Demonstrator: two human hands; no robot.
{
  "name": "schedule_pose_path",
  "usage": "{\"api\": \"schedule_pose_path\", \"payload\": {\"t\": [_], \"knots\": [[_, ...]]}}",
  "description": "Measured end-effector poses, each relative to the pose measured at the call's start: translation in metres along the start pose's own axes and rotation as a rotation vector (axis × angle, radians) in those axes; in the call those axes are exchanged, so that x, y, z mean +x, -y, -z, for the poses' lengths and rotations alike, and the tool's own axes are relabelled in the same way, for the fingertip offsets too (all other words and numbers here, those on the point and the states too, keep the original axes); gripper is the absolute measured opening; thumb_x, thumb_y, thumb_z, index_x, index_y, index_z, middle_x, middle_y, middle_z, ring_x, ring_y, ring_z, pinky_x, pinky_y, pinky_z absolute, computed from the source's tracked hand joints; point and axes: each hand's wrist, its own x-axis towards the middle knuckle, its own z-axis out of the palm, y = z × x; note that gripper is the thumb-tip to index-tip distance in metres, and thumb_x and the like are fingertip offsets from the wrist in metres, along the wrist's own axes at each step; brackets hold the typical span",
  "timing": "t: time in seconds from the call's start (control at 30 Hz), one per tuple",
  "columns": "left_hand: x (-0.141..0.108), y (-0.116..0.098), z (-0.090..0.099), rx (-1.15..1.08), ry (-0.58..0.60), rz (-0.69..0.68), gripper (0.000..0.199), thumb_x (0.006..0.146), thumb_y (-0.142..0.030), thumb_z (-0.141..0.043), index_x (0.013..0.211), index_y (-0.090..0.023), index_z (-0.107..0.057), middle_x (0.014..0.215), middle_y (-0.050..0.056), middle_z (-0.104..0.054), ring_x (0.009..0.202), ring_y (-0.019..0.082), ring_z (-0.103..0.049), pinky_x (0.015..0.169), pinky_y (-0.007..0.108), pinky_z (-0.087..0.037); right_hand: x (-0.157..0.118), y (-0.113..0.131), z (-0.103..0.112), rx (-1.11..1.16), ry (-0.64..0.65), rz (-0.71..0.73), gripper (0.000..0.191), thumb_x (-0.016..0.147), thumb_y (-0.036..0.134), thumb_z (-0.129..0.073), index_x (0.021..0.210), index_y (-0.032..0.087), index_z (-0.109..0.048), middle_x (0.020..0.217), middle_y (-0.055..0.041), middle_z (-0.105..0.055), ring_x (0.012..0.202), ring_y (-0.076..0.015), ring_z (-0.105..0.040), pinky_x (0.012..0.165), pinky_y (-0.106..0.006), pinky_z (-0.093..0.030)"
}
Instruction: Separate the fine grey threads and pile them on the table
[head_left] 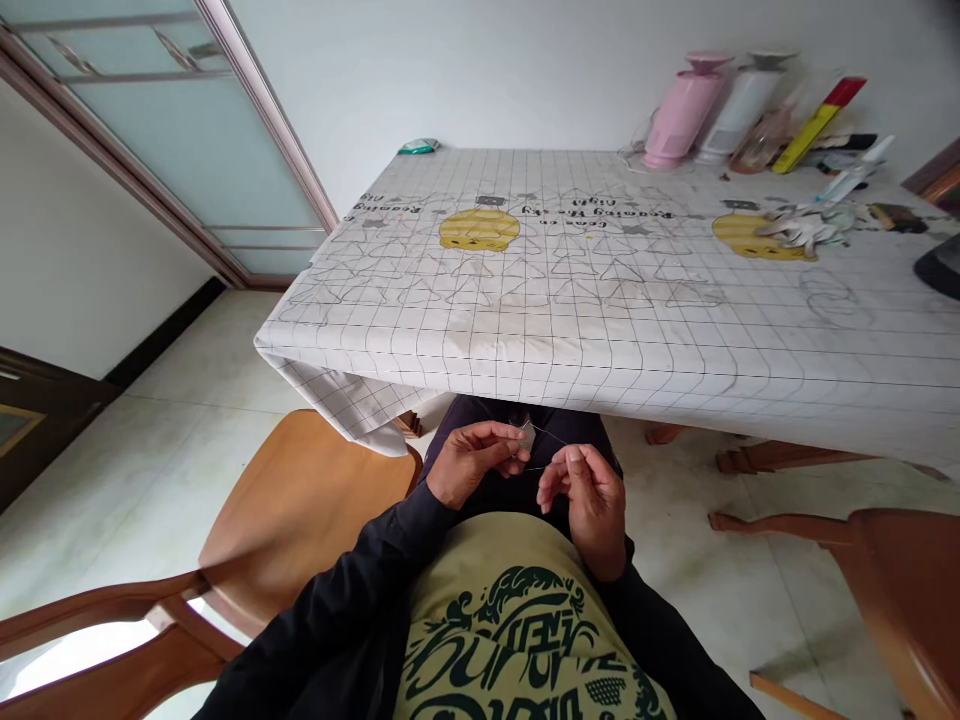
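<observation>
Over my lap, just below the table's front edge, both hands are close together. My left hand is closed, with thumb and fingertips pinching a small pale, greyish piece too small to name. A thin strand, wire or thread, runs from that piece to my right hand. There the thumb is pressed against curled fingers, closed on the strand. A second short stretch of strand shows lower down between the hands. Fingers hide the rest of it.
A table with a checked white cloth stands in front. At its back right are a pink bottle-like container, a white one, a yellow-red box and crumpled grey-white material. Wooden chairs stand left and right.
</observation>
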Motion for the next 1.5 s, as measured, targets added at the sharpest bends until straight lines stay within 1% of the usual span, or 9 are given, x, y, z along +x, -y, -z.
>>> {"api": "schedule_pose_path", "payload": {"t": [0.33,0.5,0.6,0.73,0.83,0.97,1.2,1.37,1.5], "knots": [[-0.007,0.000,-0.003,0.084,-0.023,-0.041,0.047,0.086,-0.052,-0.099,0.109,-0.013,-0.088,0.096,0.012,-0.086,0.078,0.016,-0.074,0.073,0.029,-0.059,0.003,0.000,0.004,0.003,-0.005,-0.005,0.040,0.116,0.060,-0.059,0.102,0.023,-0.067,0.074,-0.0020,-0.074,0.057,-0.0183,-0.070,0.050,-0.030,-0.057],[-0.008,0.003,-0.002,0.078,-0.042,-0.069,0.046,0.085,-0.053,-0.099,0.102,-0.013,-0.087,0.090,0.010,-0.084,0.072,0.015,-0.072,0.071,0.029,-0.060,0.007,-0.001,0.010,-0.169,-0.001,0.045,0.035,0.117,0.057,-0.059,0.108,0.023,-0.067,0.085,-0.0042,-0.076,0.064,-0.0184,-0.072,0.052,-0.029,-0.058],[-0.010,0.001,-0.002,0.088,-0.042,-0.074,0.045,0.085,-0.053,-0.100,0.101,-0.013,-0.086,0.089,0.009,-0.084,0.071,0.014,-0.072,0.071,0.028,-0.060,0.015,-0.002,0.020,-0.486,-0.013,0.241,0.028,0.119,0.048,-0.057,0.109,0.024,-0.067,0.090,-0.0058,-0.078,0.069,-0.0183,-0.073,0.059,-0.029,-0.057],[-0.011,-0.002,0.000,0.136,-0.053,-0.075,0.043,0.085,-0.054,-0.099,0.101,-0.015,-0.087,0.089,0.009,-0.085,0.072,0.015,-0.074,0.071,0.028,-0.061,0.029,0.000,0.030,-0.976,0.024,0.611,0.026,0.119,0.034,-0.057,0.096,0.025,-0.064,0.076,-0.0033,-0.071,0.063,-0.0170,-0.066,0.064,-0.032,-0.048],[-0.012,-0.003,0.002,0.156,-0.060,-0.086,0.041,0.086,-0.053,-0.098,0.100,-0.016,-0.088,0.090,0.009,-0.086,0.074,0.016,-0.076,0.073,0.029,-0.062,0.034,0.003,0.032,-1.081,0.045,0.729,0.028,0.120,0.026,-0.055,0.092,0.025,-0.059,0.075,-0.0025,-0.070,0.062,-0.0165,-0.065,0.065,-0.033,-0.044],[-0.016,-0.003,0.004,0.124,-0.076,-0.063,0.038,0.083,-0.052,-0.099,0.095,-0.017,-0.090,0.089,0.009,-0.086,0.075,0.018,-0.076,0.074,0.030,-0.063,0.029,0.001,0.034,-1.020,0.072,0.676,0.026,0.121,0.023,-0.053,0.095,0.025,-0.057,0.079,-0.0012,-0.070,0.067,-0.0160,-0.068,0.069,-0.031,-0.047],[-0.020,-0.004,0.007,0.006,-0.130,0.031,0.040,0.073,-0.049,-0.106,0.089,-0.016,-0.091,0.083,0.009,-0.084,0.073,0.017,-0.075,0.073,0.030,-0.062,0.025,0.005,0.039,-0.899,0.216,0.550,0.031,0.121,0.025,-0.050,0.091,0.026,-0.054,0.077,0.0018,-0.065,0.064,-0.0134,-0.063,0.069,-0.028,-0.048],[-0.019,-0.004,0.008,-0.098,-0.123,0.105,0.045,0.067,-0.048,-0.110,0.089,-0.014,-0.091,0.081,0.009,-0.083,0.071,0.017,-0.076,0.072,0.030,-0.062,0.026,0.013,0.039,-0.834,0.252,0.513,0.036,0.122,0.027,-0.049,0.086,0.027,-0.052,0.070,0.0035,-0.058,0.060,-0.0133,-0.059,0.067,-0.028,-0.047],[-0.020,-0.004,0.008,-0.125,-0.127,0.128,0.047,0.066,-0.045,-0.111,0.091,-0.012,-0.090,0.080,0.009,-0.083,0.070,0.016,-0.076,0.072,0.031,-0.063,0.027,0.012,0.040,-0.817,0.275,0.484,0.037,0.122,0.030,-0.048,0.085,0.027,-0.052,0.071,0.0030,-0.059,0.061,-0.0137,-0.061,0.069,-0.029,-0.048]]}}
